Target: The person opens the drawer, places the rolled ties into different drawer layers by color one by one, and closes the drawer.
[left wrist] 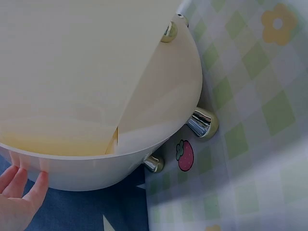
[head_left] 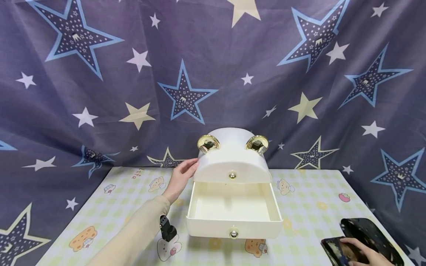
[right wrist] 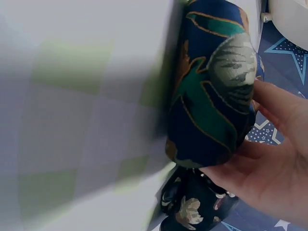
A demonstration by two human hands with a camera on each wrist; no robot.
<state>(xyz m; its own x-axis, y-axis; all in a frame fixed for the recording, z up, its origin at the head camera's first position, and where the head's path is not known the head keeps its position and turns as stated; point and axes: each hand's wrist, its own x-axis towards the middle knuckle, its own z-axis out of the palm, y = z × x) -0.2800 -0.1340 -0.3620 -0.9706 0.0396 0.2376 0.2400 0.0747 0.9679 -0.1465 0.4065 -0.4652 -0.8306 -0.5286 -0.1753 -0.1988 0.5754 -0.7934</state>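
A white storage box (head_left: 229, 159) with two round gold pieces on top stands on the table, its lower drawer (head_left: 213, 228) pulled out and bare inside. My left hand (head_left: 181, 178) rests its fingers against the box's left side; in the left wrist view the fingertips of the left hand (left wrist: 21, 195) touch the curved white wall. At the front right, my right hand (head_left: 371, 255) grips a dark blue fabric-covered case (right wrist: 211, 91) with green and grey patterns, thumb on one side and fingers on the other. Beside that case lies a black item with a flower pattern (right wrist: 190, 207).
A checked tablecloth (head_left: 126, 207) with cartoon prints covers the table. Behind and at both sides hangs a purple curtain (head_left: 219, 48) with stars. Short gold feet (left wrist: 203, 124) hold the box off the cloth. A small black device (head_left: 167, 229) is on the left wrist.
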